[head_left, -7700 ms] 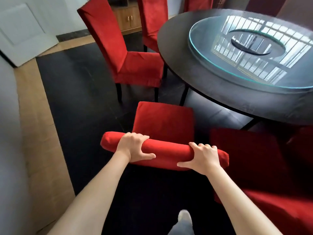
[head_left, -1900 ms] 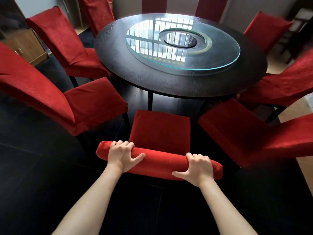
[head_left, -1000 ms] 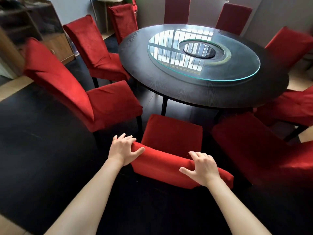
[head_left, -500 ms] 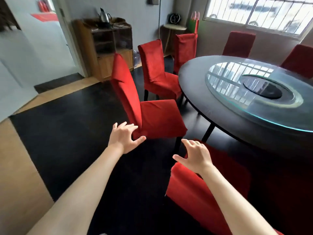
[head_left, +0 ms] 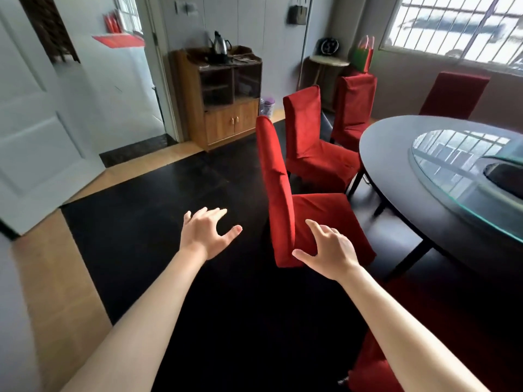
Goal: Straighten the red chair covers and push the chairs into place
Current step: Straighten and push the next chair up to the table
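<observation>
A red-covered chair (head_left: 283,190) stands ahead of me, pulled out from the round black table (head_left: 424,176), its seat facing the table. My left hand (head_left: 205,233) hovers open to the left of the chair's back, fingers spread, touching nothing. My right hand (head_left: 328,250) is open in front of the lower back of that chair, empty. Behind it stand a second red chair (head_left: 308,145) and a third (head_left: 355,106). The red chair back (head_left: 368,372) I was holding shows at the bottom right edge.
A glass turntable (head_left: 464,171) lies on the table. A wooden cabinet (head_left: 223,108) with a kettle stands by the far wall, next to an open doorway. Another red chair (head_left: 452,94) stands under the window. Black floor (head_left: 158,222) stretches on the left.
Both hands have let go of the near chair's back and lifted off, open. My view has swung left toward the neighbouring chair, and my hands have moved up toward its back.
</observation>
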A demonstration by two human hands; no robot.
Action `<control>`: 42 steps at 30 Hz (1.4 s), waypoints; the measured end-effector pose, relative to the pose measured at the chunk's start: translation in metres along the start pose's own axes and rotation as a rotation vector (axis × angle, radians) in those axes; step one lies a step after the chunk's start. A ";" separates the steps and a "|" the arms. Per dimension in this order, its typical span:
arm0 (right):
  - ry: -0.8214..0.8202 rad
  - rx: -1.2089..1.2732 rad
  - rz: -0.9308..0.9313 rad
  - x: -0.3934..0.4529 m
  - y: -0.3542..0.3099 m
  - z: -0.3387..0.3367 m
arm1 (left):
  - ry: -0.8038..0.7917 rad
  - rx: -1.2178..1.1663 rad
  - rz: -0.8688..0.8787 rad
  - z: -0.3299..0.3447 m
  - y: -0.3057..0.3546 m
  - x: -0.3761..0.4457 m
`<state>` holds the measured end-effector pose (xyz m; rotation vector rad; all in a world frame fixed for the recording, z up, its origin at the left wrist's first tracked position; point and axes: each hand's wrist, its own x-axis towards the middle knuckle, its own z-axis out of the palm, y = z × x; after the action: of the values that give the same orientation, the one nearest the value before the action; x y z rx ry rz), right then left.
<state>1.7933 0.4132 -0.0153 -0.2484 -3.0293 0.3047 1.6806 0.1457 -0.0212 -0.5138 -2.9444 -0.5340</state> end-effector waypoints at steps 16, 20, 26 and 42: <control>0.124 0.105 0.089 0.236 -0.048 0.008 | 0.023 -0.084 0.085 0.014 -0.055 0.242; 0.104 0.076 0.092 0.282 -0.052 0.011 | 0.024 -0.119 0.116 0.015 -0.061 0.293; 0.130 0.053 0.162 0.340 -0.062 0.015 | -0.012 -0.109 0.194 0.029 -0.079 0.370; 0.158 0.004 0.685 0.425 -0.117 0.068 | -0.209 -0.210 0.635 0.072 -0.105 0.554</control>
<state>1.3504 0.3594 -0.0283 -1.2415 -2.6832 0.3096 1.1218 0.2504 -0.0327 -1.5309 -2.6736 -0.7305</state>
